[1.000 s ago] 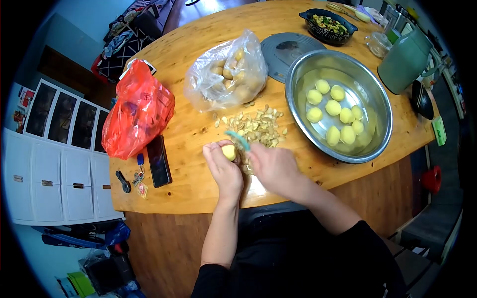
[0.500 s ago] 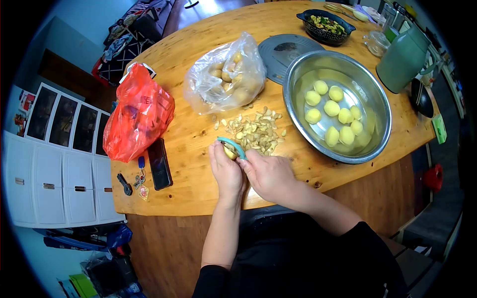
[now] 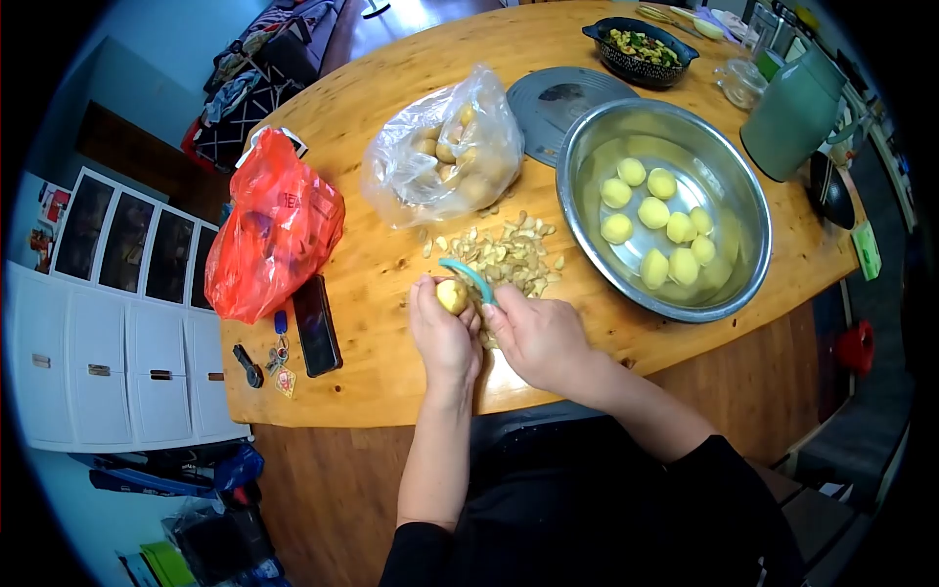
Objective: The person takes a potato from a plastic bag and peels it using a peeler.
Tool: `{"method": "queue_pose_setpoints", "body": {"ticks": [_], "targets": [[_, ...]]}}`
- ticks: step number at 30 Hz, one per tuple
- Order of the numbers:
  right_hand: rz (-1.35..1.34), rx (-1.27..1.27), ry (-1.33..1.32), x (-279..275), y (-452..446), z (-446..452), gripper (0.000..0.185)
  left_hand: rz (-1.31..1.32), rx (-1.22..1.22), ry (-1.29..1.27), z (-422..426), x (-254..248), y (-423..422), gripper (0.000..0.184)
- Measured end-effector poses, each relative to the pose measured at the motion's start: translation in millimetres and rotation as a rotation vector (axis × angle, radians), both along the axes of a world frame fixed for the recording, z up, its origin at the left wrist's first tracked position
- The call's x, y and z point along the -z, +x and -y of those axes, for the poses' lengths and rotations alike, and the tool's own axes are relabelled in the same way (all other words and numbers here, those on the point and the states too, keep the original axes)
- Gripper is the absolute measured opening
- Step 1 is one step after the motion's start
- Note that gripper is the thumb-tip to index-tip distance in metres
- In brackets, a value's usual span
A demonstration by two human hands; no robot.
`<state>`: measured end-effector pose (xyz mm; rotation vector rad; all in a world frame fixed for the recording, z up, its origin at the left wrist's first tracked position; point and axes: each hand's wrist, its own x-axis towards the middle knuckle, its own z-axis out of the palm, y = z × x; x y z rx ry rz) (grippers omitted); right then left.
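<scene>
My left hand point(image 3: 445, 340) is wrapped round a partly peeled potato point(image 3: 452, 295), its pale yellow flesh showing on top. In my right hand point(image 3: 538, 338) is a teal peeler point(image 3: 468, 275), its curved head just above and to the right of the potato. Beneath and beyond both hands lies a loose heap of potato peelings point(image 3: 504, 254) on the wooden table. A large steel basin point(image 3: 584, 249) to the right holds several peeled potatoes point(image 3: 653, 212). Behind the peelings, a clear plastic bag point(image 3: 396, 176) contains several unpeeled potatoes point(image 3: 445, 153).
On the left are a red plastic bag point(image 3: 274, 230), a phone point(image 3: 316, 328) and keys point(image 3: 279, 354) near the table's edge. A grey round mat point(image 3: 538, 108) lies behind the basin. Further back stand a dark pot of food point(image 3: 641, 54) and a green jug point(image 3: 794, 112).
The peeler has come off the potato and shifted slightly up and right with my right hand. More of the potato's pale surface now shows in my left hand.
</scene>
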<state>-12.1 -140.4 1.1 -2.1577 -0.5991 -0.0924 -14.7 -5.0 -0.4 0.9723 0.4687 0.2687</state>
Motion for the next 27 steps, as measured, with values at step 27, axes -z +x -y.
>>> {"method": "queue_pose_setpoints", "body": {"ticks": [27], "targets": [[0.014, -0.054, -0.127, 2, -4, -3, 0.024, 0.015, -0.122, 0.08, 11, 16, 8, 0.022]]}}
